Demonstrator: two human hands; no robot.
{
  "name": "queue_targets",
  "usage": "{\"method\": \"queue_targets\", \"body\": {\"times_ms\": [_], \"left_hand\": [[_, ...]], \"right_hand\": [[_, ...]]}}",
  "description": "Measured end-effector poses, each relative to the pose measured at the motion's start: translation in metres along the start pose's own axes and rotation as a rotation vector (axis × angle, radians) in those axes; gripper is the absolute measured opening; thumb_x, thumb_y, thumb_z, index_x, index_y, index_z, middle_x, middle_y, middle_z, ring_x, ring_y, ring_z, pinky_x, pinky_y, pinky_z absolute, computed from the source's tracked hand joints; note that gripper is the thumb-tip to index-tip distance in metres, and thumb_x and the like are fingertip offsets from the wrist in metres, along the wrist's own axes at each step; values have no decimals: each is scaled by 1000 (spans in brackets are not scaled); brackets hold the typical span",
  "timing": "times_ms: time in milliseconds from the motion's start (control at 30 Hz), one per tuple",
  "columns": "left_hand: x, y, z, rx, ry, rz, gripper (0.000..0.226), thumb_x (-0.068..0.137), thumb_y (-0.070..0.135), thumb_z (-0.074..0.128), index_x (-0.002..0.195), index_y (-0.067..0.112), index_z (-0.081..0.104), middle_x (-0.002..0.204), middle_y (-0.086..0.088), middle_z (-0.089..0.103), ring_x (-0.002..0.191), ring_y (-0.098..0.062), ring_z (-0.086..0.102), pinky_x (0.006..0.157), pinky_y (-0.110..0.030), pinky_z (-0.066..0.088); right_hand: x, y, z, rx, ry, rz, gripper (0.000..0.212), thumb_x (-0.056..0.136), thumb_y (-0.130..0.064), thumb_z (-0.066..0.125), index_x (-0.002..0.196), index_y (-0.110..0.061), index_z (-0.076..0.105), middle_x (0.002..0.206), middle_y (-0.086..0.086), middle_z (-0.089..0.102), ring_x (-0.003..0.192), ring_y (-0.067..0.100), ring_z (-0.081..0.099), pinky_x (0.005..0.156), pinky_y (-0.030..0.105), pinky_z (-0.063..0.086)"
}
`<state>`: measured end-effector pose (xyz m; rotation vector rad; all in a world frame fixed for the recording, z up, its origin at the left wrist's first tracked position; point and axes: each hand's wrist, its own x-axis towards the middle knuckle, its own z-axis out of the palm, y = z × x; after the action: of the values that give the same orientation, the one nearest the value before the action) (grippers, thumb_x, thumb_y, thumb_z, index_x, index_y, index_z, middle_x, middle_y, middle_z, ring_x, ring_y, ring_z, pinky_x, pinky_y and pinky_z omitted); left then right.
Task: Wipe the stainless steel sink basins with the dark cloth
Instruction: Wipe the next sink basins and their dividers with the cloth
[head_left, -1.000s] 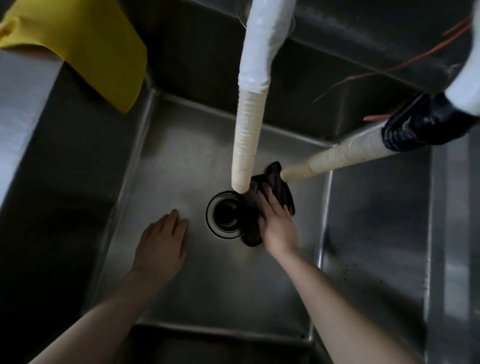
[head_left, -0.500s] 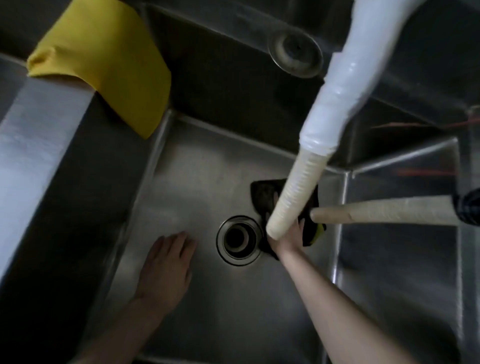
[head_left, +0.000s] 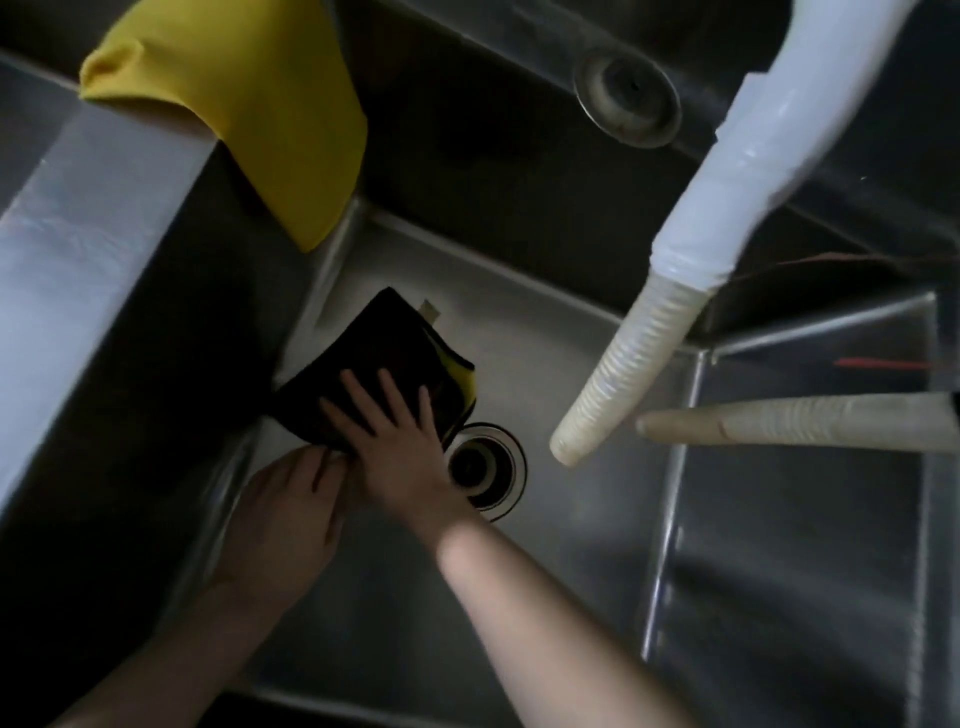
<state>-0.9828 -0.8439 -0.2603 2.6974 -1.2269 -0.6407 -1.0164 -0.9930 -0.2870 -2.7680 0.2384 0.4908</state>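
The dark cloth (head_left: 384, 353), black with a yellow edge, lies flat on the floor of the stainless steel sink basin (head_left: 545, 343), left of the round drain (head_left: 485, 467) and close to the left wall. My right hand (head_left: 395, 441) presses on the cloth's near part with fingers spread. My left hand (head_left: 283, 514) rests flat on the basin floor, its fingertips touching the right hand near the cloth's near corner; it holds nothing.
A yellow cloth (head_left: 249, 104) hangs over the basin's far left rim. A white corrugated hose (head_left: 670, 322) dangles into the basin right of the drain, with a second hose (head_left: 800, 426) crossing from the right. An overflow fitting (head_left: 626, 98) sits on the back wall. A second basin (head_left: 810, 545) lies right.
My right hand has swept the dark cloth from the right of the drain to its left, near the left wall. My left hand stays on the basin floor and now touches the right.
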Motion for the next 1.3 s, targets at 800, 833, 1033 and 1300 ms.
{"method": "queue_targets", "body": {"times_ms": [800,833,1033,1300], "left_hand": [[-34,119,47,-33,-191,492,78,27,9,90,103,5,71,109,-17,69,86,-38,69,62,-42,57],[-35,121,46,-20,-190,517,79,24,9,90,101,5,72,107,-17,69,83,-38,69,61,-43,57],[-51,122,41,-49,-339,555,74,39,11,86,111,10,69,117,-16,66,88,-40,66,67,-51,57],[-71,102,22,-46,-454,603,63,70,18,72,132,14,55,138,-11,53,115,-38,56,88,-49,50]], "right_hand": [[-256,94,-5,-150,-553,581,52,102,-16,23,152,-27,16,161,5,2,143,38,14,110,52,24],[-265,87,-4,-129,-594,574,51,101,-17,25,151,-28,20,161,5,5,141,39,18,109,51,27],[-310,51,2,-31,-952,552,43,101,-28,35,144,-29,39,152,7,32,131,36,38,105,45,38],[-293,7,-37,475,-852,748,38,96,-46,43,129,-36,57,138,5,52,123,29,49,100,34,40]]}}
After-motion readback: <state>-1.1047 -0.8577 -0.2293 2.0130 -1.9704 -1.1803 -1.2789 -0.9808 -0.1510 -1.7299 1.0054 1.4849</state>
